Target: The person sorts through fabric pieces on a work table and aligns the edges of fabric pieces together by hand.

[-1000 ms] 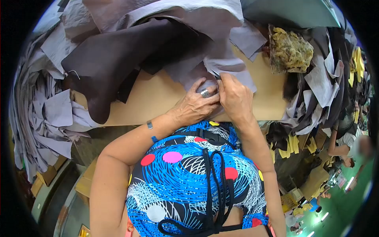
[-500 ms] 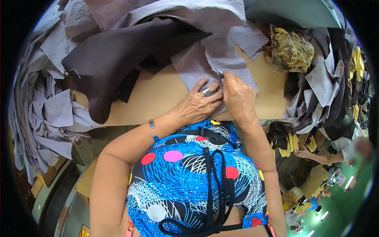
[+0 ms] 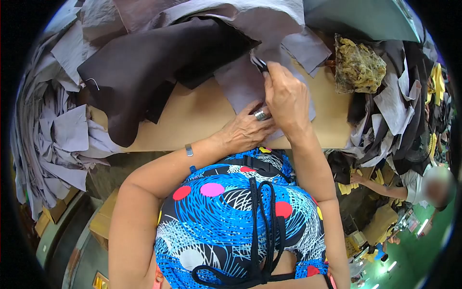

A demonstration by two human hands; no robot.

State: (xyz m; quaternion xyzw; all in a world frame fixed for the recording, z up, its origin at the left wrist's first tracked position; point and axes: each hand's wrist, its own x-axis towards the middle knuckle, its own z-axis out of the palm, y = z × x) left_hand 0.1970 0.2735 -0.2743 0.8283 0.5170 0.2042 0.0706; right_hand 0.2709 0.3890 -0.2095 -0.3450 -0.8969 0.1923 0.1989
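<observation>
My right hand (image 3: 288, 98) is closed round a small tool with a dark handle and bright metal tip (image 3: 260, 63), too small to name surely. The tip meets the grey-mauve sheet (image 3: 237, 82). Beside it, lower and to the left, my left hand (image 3: 248, 127) wears a wide silver ring and presses on the sheet near the table's front edge, fingers bent and close together; the fingertips are partly hidden. A dark brown piece (image 3: 139, 72) lies across the table to the left.
The tan table (image 3: 192, 113) shows between the pieces. Grey sheets (image 3: 38, 120) are heaped at the left, grey and dark pieces (image 3: 392, 101) at the right. A clear bag of yellowish scraps (image 3: 360, 66) lies back right. Beyond the right side, a person's arm (image 3: 385, 189) reaches towards yellow pieces.
My right hand has moved up and away from my left hand with the tool. My left hand has shifted slightly right. The other person's arm has moved left.
</observation>
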